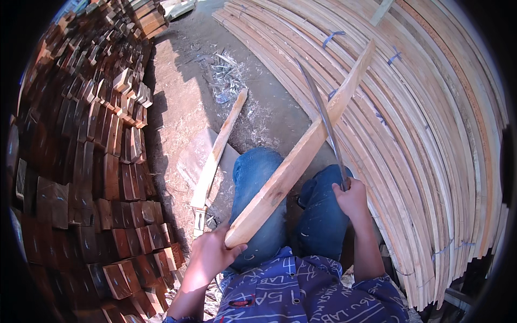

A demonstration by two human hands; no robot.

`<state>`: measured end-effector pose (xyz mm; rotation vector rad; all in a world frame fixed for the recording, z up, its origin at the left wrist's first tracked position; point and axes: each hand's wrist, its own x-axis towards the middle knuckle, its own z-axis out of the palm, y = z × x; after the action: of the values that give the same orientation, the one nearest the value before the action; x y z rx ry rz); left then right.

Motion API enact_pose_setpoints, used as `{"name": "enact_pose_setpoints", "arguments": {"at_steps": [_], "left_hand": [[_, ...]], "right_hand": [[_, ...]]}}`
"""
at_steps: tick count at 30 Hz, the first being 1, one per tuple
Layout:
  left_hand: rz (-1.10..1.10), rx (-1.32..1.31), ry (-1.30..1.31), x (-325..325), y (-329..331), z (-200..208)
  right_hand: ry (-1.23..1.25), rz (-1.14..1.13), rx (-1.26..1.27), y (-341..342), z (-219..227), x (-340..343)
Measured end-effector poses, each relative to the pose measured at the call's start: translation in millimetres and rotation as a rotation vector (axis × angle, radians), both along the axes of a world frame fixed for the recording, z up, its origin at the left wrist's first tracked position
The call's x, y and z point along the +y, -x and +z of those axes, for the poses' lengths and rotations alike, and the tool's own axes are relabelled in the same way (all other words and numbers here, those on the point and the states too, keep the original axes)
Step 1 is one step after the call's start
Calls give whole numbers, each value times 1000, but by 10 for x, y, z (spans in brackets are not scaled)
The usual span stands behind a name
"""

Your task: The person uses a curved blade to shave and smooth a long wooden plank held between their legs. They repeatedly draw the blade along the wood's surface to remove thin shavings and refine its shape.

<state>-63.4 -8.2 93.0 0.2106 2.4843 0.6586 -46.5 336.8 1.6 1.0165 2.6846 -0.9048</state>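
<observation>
My left hand (211, 254) is closed round the near end of a long, pale wooden stake (288, 175). The stake slants up over my left thigh toward the far right and narrows to a tip. In my right hand (353, 198), closed at my right knee, is a machete (318, 99) with a long, narrow, dark blade. Its blade points away and crosses the upper part of the stake; whether the two touch I cannot tell. My fingers hide its handle.
A second tapered wooden piece (222, 142) leans over a flat slab (191, 156) left of my knees. Stacked dark timber blocks (75, 199) fill the left side. Long pale strips (425, 145), bundled with blue ties, lie along the right. Wood shavings (229, 75) litter the ground ahead.
</observation>
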Motion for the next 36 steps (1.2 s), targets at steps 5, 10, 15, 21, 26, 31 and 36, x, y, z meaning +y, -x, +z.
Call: {"name": "enact_pose_setpoints", "arguments": {"at_steps": [5, 10, 15, 21, 26, 31, 36], "left_hand": [[-23, 4, 53, -9, -25, -36], [-144, 98, 158, -67, -76, -32], [-186, 121, 190, 39, -146, 178], [-262, 238, 204, 47, -7, 535], [-186, 212, 116, 46, 61, 489], [-161, 165, 27, 37, 57, 402], [-80, 20, -16, 24, 123, 386]], "right_hand": [[132, 243, 52, 41, 214, -512], [49, 474, 15, 94, 389, -689], [158, 417, 109, -64, 384, -611], [271, 353, 262, -144, 486, -645], [256, 341, 226, -90, 450, -634], [178, 356, 195, -91, 311, -574], [57, 348, 252, -18, 105, -475]]}}
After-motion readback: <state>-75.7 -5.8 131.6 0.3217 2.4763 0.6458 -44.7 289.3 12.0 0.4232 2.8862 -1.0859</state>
